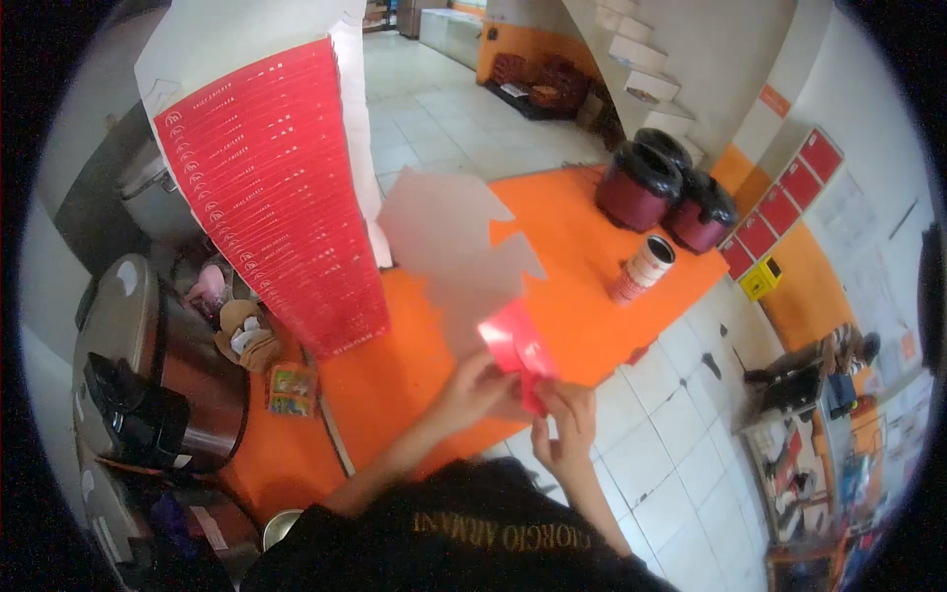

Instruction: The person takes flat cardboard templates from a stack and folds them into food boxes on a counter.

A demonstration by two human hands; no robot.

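A flat cardboard box blank (439, 222), pale grey-brown on its upper face and slightly blurred, stretches away from me over the orange table. At its near end, glossy red flaps (523, 345) are bent up. My left hand (475, 393) grips the left side of this near end with its fingers closed. On the right, my right hand (568, 419) pinches a red flap between thumb and fingers. Just left of the blank rises a tall stack of red boxes (276, 197), tightly layered with white printing on their edges.
Beneath everything spreads an orange table (395, 414). Dark red rice cookers (639, 185) and a stack of paper cups (646, 266) stand at its far right. A large cooker (197, 365), a small colourful packet (292, 389) and a metal bowl (281, 528) are on the left.
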